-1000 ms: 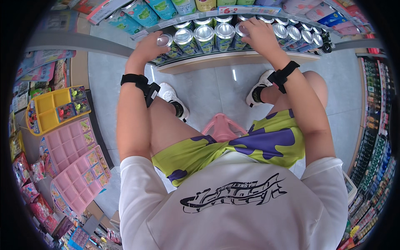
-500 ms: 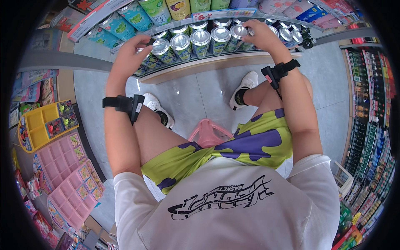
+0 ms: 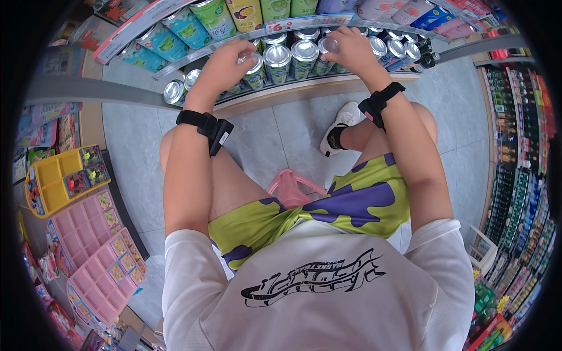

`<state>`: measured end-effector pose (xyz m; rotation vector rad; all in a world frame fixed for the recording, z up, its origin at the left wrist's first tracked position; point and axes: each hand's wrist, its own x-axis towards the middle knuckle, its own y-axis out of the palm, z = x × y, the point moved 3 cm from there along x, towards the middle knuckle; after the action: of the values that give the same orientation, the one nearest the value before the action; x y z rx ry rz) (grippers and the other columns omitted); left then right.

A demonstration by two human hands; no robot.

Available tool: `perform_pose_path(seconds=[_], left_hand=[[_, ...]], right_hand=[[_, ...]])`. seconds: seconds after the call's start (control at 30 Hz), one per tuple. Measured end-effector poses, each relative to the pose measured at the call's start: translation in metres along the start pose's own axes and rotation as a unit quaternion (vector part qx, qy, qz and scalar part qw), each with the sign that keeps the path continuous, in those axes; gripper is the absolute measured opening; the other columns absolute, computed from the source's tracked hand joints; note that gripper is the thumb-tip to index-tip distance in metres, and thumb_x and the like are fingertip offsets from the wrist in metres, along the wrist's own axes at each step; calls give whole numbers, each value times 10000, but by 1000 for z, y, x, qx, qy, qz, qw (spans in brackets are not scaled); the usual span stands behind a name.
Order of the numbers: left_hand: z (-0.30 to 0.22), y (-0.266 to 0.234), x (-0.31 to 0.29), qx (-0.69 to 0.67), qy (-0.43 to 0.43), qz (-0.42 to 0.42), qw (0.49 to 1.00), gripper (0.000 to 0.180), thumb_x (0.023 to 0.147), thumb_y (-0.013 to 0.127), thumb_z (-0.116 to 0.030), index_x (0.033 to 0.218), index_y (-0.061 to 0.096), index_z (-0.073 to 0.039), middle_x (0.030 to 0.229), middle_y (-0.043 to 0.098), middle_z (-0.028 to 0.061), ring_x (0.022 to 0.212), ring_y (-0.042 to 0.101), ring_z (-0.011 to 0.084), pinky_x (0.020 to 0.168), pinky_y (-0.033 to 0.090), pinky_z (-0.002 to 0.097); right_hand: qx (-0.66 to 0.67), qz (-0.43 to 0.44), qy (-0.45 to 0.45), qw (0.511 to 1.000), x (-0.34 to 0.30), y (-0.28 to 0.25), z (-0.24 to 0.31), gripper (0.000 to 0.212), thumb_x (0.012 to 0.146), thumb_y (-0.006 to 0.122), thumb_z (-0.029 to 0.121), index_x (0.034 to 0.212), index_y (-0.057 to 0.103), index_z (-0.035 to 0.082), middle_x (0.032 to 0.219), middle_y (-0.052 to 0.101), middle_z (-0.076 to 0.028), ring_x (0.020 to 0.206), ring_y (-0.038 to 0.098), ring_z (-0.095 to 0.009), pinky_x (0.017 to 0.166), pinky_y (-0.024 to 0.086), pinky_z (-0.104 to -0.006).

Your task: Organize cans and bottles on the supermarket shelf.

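Observation:
A row of silver-topped drink cans with blue-green sides stands on the low shelf before me. My left hand [image 3: 225,68] is closed around the rim of a can [image 3: 254,76] left of the middle, thumb and fingers on either side of its top. My right hand [image 3: 355,52] reaches over the cans further right, its thumb and fingers curled about the top of another can [image 3: 326,47]. Between my hands are upright cans, including one silver-topped can [image 3: 277,61]. At the row's left end, a can [image 3: 174,92] leans outward.
Above the row runs a shelf edge with a price label [image 3: 310,23], bearing larger colourful cans [image 3: 186,28]. A pink stool [image 3: 295,188] is under me. Toy trays [image 3: 82,234] stand at left, and a bottle rack [image 3: 515,169] lines the right.
My left hand has moved right from the row's left end to a can nearer the middle, uncovering the end cans. My right hand has shifted slightly left in the picture.

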<state>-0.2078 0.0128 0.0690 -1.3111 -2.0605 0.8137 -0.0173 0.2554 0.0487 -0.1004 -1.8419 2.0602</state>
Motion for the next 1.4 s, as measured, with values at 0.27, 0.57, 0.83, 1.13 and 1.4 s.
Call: perform_pose_path(seconds=[0.27,0.57,0.83,1.13,1.4], left_hand=[[6,2,1,8,-10,12,1000,307,892,677,-187,1142,642,-12,1028,683,99,919,641,217,787,493,330],[8,-3,0,29,-52,31,998,310,885,673,-146,1152,634,6,1039,687,132,951,654,248,835,509,347],[33,-25,-7,47,-68,-52,995,286,863,669,-115,1122,660,8,1062,690,154,974,664,257,876,520,349],[41,-26,-16,35,-76,-39,996,303,872,672,-140,1125,652,25,1056,687,154,954,674,244,862,527,342],[43,-22,-20,36,-91,-21,995,324,876,673,-185,1124,646,21,1049,689,144,972,674,237,860,524,339]], right_hand=[[19,40,-96,994,7,2,3,492,731,808,210,1172,653,57,1113,600,-70,1068,573,-305,928,497,-402],[-77,-29,-34,996,1,-6,3,517,769,777,421,1106,677,42,1111,642,-134,1056,595,-335,894,511,-426],[-130,66,32,989,13,-5,14,506,717,797,483,938,731,33,996,702,-133,1053,604,-306,861,514,-412],[-83,51,-48,994,12,8,7,302,716,819,247,925,721,52,1018,660,-107,1043,597,-298,933,489,-406],[-22,24,-125,992,12,12,-8,400,660,841,139,1010,670,46,1055,640,-100,1031,588,-312,919,491,-413]])
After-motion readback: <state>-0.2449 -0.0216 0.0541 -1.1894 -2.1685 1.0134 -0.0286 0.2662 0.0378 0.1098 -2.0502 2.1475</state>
